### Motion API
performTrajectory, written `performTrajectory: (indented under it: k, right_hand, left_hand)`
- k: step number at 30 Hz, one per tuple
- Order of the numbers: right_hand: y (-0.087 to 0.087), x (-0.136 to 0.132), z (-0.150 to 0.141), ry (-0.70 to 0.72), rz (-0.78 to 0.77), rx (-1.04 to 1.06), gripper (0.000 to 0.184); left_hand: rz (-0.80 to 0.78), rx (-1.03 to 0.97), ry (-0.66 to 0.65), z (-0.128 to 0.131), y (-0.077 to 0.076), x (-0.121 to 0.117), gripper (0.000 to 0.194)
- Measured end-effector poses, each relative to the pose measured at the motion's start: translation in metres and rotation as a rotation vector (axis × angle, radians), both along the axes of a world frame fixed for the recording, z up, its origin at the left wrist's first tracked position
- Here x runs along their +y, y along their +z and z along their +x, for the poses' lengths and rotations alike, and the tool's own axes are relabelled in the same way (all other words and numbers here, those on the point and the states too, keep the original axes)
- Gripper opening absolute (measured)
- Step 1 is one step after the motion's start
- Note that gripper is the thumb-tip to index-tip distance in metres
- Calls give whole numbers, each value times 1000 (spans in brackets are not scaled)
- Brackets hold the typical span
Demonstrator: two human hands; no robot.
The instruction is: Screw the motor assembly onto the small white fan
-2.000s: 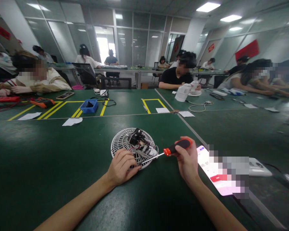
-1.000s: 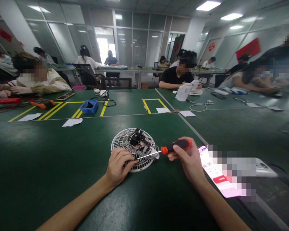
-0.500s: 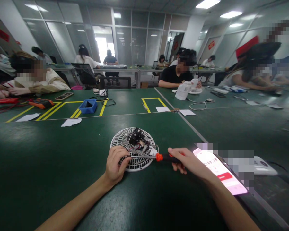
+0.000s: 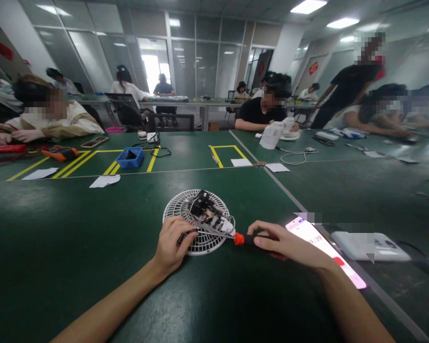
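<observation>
A white round fan grille (image 4: 172, 206) lies on the green table, with a black fan motor (image 4: 201, 202) and wires on top of it. My left hand (image 4: 172, 241) is at the grille's near left side, thumb and fingers pinched together. What they hold is mostly hidden; a small dark part shows between them. My right hand (image 4: 277, 240) is closed around the black handle of a screwdriver (image 4: 239, 238) with an orange collar. Its shaft points left across the grille, and the tip ends at my left fingertips.
A lit phone (image 4: 316, 243) lies by my right forearm, with a white power strip (image 4: 373, 246) beyond it. Farther back are a blue bin (image 4: 130, 158), paper slips (image 4: 105, 181), an orange multimeter (image 4: 60, 153) and a white fan body (image 4: 271, 135). Several people sit around; one stands at right.
My right hand has shifted its grip on the screwdriver handle, fingers now curled over it, and the handle end sits slightly lower. My left hand stays nearly in place.
</observation>
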State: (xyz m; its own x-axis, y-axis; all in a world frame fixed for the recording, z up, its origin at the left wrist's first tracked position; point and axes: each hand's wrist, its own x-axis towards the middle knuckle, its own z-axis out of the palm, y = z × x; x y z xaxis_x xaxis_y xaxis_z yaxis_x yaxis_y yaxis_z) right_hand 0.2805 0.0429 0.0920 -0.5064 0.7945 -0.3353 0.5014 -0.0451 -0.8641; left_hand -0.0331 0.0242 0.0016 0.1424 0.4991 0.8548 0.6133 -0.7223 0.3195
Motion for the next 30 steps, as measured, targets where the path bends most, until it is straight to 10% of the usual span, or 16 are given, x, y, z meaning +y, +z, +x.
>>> performTrajectory:
  k: [6, 30]
  right_hand:
    - [2, 3, -2, -162, 322, 26, 38]
    - [5, -2, -4, -53, 343, 64, 30]
  left_hand:
    - [-5, 3, -20, 2, 2, -1, 8]
    - [25, -27, 27, 1, 1, 0, 19]
